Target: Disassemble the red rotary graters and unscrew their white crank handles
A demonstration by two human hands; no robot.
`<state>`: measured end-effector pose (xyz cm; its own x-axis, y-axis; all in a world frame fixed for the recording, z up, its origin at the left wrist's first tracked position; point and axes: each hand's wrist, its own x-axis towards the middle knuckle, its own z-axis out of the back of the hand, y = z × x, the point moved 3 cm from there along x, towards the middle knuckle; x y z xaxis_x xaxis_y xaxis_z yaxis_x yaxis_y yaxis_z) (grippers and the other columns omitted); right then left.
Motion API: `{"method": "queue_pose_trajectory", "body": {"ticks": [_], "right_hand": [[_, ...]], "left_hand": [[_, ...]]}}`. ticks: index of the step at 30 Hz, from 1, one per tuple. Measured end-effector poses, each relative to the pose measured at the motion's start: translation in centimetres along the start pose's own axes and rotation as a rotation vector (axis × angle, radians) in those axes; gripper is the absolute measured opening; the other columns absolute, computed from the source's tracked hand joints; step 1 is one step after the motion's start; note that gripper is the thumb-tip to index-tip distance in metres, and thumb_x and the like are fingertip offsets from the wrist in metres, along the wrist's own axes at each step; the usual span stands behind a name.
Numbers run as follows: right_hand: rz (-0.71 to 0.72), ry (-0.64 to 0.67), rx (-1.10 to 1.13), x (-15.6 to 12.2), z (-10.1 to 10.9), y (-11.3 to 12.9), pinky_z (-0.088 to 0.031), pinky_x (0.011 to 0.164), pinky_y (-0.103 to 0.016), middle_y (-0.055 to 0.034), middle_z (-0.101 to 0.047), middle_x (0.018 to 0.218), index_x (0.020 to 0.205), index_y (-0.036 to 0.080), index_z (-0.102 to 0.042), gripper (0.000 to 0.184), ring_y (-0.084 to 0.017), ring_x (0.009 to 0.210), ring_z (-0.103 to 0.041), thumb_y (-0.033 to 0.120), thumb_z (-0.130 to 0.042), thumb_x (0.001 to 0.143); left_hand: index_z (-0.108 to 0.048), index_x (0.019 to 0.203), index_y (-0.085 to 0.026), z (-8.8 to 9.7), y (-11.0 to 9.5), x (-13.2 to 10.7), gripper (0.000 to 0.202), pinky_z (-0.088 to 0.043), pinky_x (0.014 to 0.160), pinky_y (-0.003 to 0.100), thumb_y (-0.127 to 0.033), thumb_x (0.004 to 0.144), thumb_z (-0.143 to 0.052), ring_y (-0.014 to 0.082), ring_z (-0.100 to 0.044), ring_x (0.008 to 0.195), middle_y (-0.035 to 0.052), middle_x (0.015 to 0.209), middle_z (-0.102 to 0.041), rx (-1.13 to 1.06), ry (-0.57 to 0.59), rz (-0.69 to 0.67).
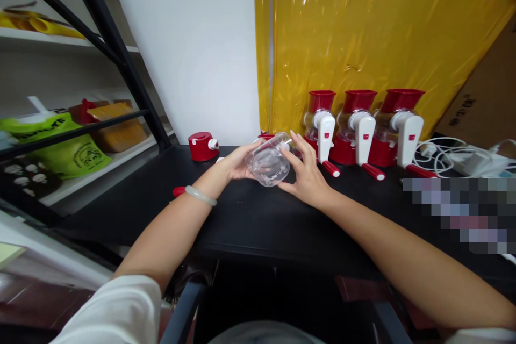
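Looking through the head view, I see both hands busy with one clear plastic container (268,164), held up over the black table (258,226), about midway along it and toward its back edge. The left hand (242,162) is curled around the container's left side; the right hand (308,177) is opened wider, thumb and fingers spread across the other side to steady it. The container tilts, and I can't spot any red or white part fixed to it.

As for progress, three red-and-white crank machines (365,129) stand whole along the back edge, right of the middle, handles on. Loose pieces, by contrast, lie apart: a red base (203,148) with a white knob near the back left corner, and a red piece (179,191) half hidden by the left forearm. So I'd judge three sets finished and another barely begun, its parts not yet joined. Something red (266,135) shows behind the container, too covered to name.
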<state>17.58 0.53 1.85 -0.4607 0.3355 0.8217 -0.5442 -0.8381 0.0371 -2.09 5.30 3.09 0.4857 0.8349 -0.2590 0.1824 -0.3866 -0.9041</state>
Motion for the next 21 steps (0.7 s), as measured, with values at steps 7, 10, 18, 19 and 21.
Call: {"method": "queue_pose_trajectory", "body": {"ticks": [7, 10, 18, 19, 21], "right_hand": [[-0.083, 0.066, -0.005, -0.3, -0.6, -0.8, -0.031, 0.111, -0.064, -0.0087, -0.023, 0.156, 0.150, 0.037, -0.022, 0.092, -0.037, 0.145, -0.020, 0.026, -0.073, 0.074], [-0.182, 0.030, 0.040, -0.4, -1.0, -1.3, -0.034, 0.110, -0.061, -0.0134, -0.033, 0.146, 0.144, 0.029, -0.033, 0.087, -0.036, 0.139, -0.029, 0.030, -0.076, 0.069], [-0.365, -0.068, 0.175, -0.1, -0.9, -1.7, -0.041, 0.104, -0.055, -0.0146, -0.042, 0.132, 0.132, 0.025, -0.041, 0.079, -0.034, 0.130, -0.040, 0.036, -0.080, 0.064], [-0.382, -0.088, 0.184, 0.0, -0.8, -1.8, -0.042, 0.103, -0.055, -0.0147, -0.043, 0.131, 0.132, 0.024, -0.041, 0.079, -0.034, 0.129, -0.040, 0.037, -0.080, 0.065], [-0.419, -0.125, 0.203, 0.1, -0.8, -2.0, -0.043, 0.102, -0.054, -0.0150, -0.045, 0.131, 0.131, 0.023, -0.041, 0.078, -0.033, 0.128, -0.043, 0.040, -0.080, 0.065]], "left_hand": [[-0.062, 0.112, -0.019, -0.4, 0.7, 0.1, 0.052, -0.059, 0.074, 0.043, -0.062, 0.083, -0.057, 0.0252, -0.068, 0.088, 0.0127, 0.106, -0.069, 0.111, -0.199, -0.052], [-0.059, 0.116, -0.022, -0.7, 0.7, 0.0, 0.055, -0.060, 0.071, 0.041, -0.064, 0.082, -0.056, 0.0264, -0.067, 0.095, 0.0132, 0.118, -0.065, 0.242, -0.300, -0.129], [-0.051, 0.137, -0.030, -0.7, 0.0, -0.9, 0.075, -0.059, 0.067, 0.036, -0.078, 0.079, -0.046, 0.0363, -0.057, 0.119, 0.0115, 0.148, -0.046, 0.757, -0.243, -0.363], [-0.048, 0.140, -0.029, -0.6, -0.2, -1.1, 0.078, -0.059, 0.075, 0.040, -0.078, 0.079, -0.045, 0.0372, -0.053, 0.124, 0.0122, 0.151, -0.043, 0.844, -0.243, -0.420], [-0.044, 0.144, -0.025, -0.3, -0.7, -1.3, 0.084, -0.049, 0.098, 0.048, -0.075, 0.077, -0.052, 0.0385, -0.040, 0.137, 0.0142, 0.155, -0.036, 1.045, -0.274, -0.543]]}}
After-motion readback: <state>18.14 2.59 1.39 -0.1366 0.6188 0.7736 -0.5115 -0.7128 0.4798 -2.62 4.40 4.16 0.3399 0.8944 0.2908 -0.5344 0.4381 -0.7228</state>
